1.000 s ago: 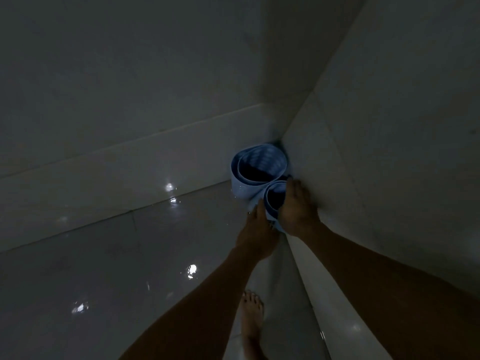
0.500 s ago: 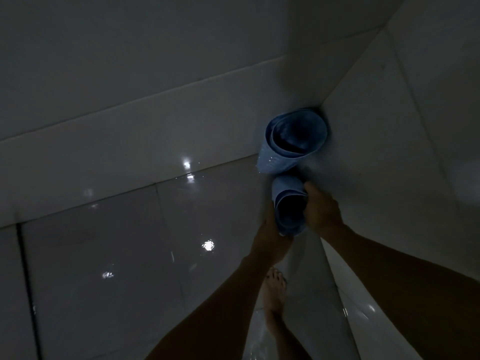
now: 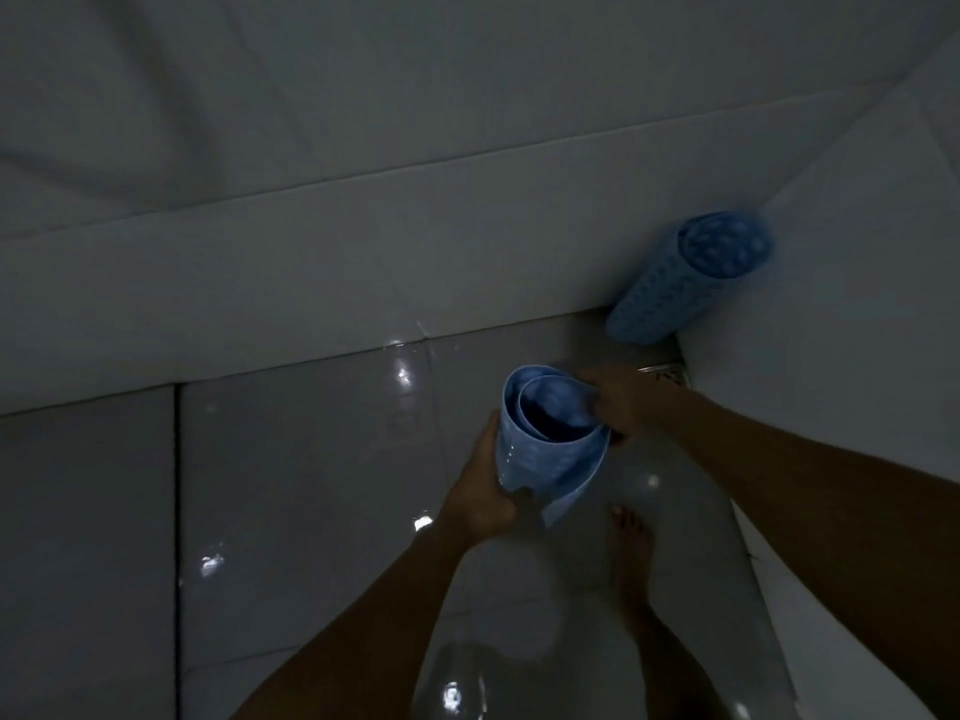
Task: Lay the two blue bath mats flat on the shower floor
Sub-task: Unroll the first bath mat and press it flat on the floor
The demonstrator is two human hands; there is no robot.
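I hold one rolled blue bath mat [image 3: 545, 449] above the wet floor, its open end facing me. My left hand [image 3: 480, 496] grips its lower left side. My right hand [image 3: 623, 402] pinches the roll's upper right rim. The second blue mat [image 3: 685, 283], also rolled and dotted with round bumps, leans upright in the corner where the two walls meet, apart from both hands.
The shower floor [image 3: 311, 485] is glossy, wet grey tile with bright reflections. White tiled walls [image 3: 363, 252] close in at the back and right. A metal drain [image 3: 667, 374] lies in the corner below the leaning mat. My bare foot [image 3: 631, 558] stands beneath the held mat.
Both hands have lifted the smaller roll out of the corner and brought it left and toward me. The other roll stays leaning in the corner. The drain is now uncovered.
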